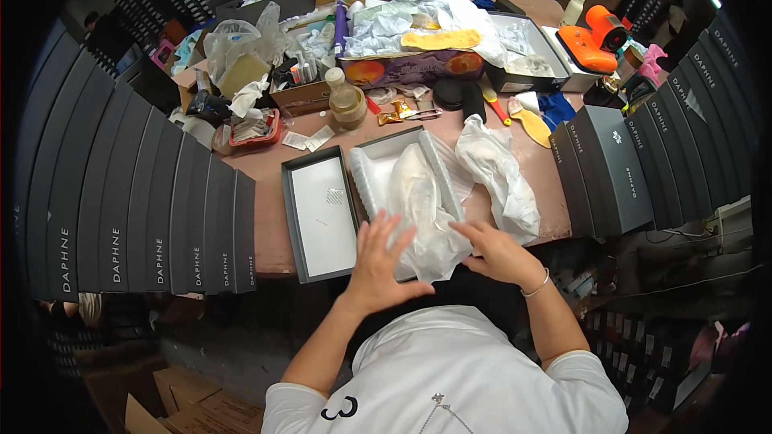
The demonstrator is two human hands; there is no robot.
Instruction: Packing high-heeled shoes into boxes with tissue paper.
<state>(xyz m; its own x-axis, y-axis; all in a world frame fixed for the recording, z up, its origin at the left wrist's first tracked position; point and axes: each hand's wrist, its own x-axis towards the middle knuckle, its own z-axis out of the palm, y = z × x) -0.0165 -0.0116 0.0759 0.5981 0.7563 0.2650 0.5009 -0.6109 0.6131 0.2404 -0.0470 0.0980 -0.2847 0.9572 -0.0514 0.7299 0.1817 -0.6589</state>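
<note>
An open grey shoebox [384,139] lies in front of me, with ribbed translucent wrap along its sides. Inside rests a bundle in white tissue paper [418,197], its contents covered. Over the box's near left part is my left hand [376,261], fingers spread and holding nothing. My right hand [505,257] is at the near right of the bundle, its fingers stretched toward the tissue; whether they touch it I cannot tell. A second tissue-wrapped bundle [500,181] lies just right of the box. The shallow grey lid [320,213], white inside, sits against the box's left side.
Dark shoeboxes stand in rows at the left [153,201] and right [615,165]. Toward the back are a jar of liquid [347,104], a red basket [256,130], a fruit-printed carton [394,71] heaped with paper, a yellow-handled brush [497,106] and an orange device [591,44].
</note>
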